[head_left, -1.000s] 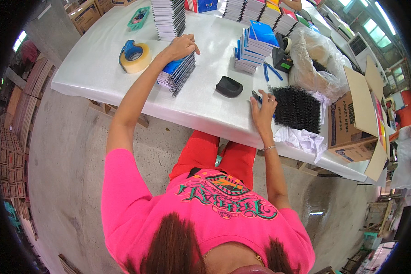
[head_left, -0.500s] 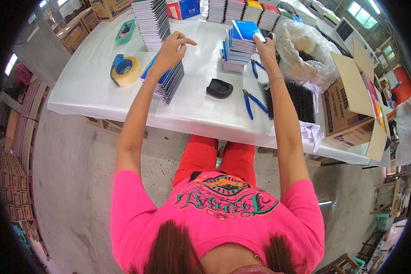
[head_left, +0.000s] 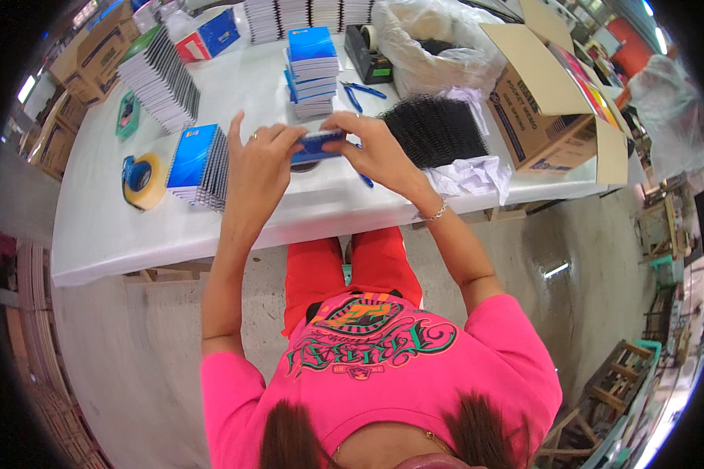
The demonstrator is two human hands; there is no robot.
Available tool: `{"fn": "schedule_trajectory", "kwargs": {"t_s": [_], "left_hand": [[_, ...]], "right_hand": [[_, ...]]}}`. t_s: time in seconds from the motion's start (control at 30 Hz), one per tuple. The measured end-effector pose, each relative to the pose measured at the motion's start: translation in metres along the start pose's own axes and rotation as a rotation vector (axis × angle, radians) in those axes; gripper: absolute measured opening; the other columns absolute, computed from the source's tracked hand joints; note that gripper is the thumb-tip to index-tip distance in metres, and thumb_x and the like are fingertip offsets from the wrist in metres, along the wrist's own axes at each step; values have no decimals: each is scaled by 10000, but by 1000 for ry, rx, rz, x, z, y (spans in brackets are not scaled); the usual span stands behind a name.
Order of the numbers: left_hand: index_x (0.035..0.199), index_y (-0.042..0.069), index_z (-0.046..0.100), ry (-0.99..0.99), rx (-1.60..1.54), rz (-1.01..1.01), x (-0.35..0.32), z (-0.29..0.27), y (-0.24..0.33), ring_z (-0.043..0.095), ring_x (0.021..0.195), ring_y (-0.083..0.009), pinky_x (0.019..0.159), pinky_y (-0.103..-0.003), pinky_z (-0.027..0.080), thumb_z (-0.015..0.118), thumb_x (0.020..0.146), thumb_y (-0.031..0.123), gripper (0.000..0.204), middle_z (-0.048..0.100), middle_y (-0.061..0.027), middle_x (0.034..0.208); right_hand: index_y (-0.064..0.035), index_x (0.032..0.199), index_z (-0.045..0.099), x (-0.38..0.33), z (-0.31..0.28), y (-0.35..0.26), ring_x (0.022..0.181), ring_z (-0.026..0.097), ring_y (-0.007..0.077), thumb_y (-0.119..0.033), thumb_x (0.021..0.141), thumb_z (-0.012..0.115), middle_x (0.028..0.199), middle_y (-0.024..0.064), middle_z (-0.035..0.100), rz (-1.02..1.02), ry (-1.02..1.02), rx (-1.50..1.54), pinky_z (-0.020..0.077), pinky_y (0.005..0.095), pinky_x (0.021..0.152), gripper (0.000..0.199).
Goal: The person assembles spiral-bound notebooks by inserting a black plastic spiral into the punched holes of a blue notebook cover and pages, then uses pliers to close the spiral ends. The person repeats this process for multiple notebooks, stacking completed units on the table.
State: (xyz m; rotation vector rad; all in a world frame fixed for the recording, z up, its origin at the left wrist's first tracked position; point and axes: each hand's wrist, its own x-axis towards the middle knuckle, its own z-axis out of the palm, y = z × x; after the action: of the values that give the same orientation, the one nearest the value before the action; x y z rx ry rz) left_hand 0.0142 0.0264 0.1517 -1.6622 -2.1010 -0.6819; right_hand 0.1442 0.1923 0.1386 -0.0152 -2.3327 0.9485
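Observation:
Between both my hands, over the table's near part, is a small blue-covered memo pad (head_left: 317, 146), tilted and seen nearly edge-on. My left hand (head_left: 260, 166) pinches its left end, and my right hand (head_left: 374, 150) grips its right end. Left of my left hand stands a stack of blue spiral-bound notebooks (head_left: 193, 160). Beyond my hands rises a stack of blue-covered pads (head_left: 313, 48) with no spirals showing. A black object (head_left: 305, 166) is mostly hidden below the held pad. Blue-handled pliers (head_left: 365, 179) show partly under my right hand.
More pliers (head_left: 361, 89), black spiral coils (head_left: 438, 131), a tape dispenser (head_left: 369, 55) and a plastic bag (head_left: 438, 31) lie to the right, by an open carton (head_left: 516, 125). On the left are a tape roll (head_left: 152, 181), a green basket (head_left: 127, 116) and a tall notebook stack (head_left: 160, 82).
My right hand has come from the blue pad stack toward me with a pad in it. My left hand has left the spiral-bound stack and met it. The view has shifted.

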Motion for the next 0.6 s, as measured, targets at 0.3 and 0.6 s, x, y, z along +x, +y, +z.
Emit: {"fn": "schedule_trajectory", "kwargs": {"t_s": [0.3, 0.6], "left_hand": [[1111, 96, 610, -130, 26, -168, -58, 41, -13, 599, 1037, -241, 1111, -537, 245, 556, 917, 68, 202, 634, -47, 1030], [1171, 124, 547, -122, 55, -277, -85, 73, 3, 454, 1233, -249, 1141, -667, 57, 579, 914, 151, 260, 541, -55, 1152]], "right_hand": [[-21, 953, 698, -108, -153, 166, 979, 656, 395, -248, 835, 701, 1012, 209, 694, 797, 532, -1070, 495, 482, 836, 255], [4, 961, 689, -167, -181, 221, 969, 664, 388, -308, 826, 726, 967, 226, 698, 930, 407, -724, 498, 468, 829, 342]]}}
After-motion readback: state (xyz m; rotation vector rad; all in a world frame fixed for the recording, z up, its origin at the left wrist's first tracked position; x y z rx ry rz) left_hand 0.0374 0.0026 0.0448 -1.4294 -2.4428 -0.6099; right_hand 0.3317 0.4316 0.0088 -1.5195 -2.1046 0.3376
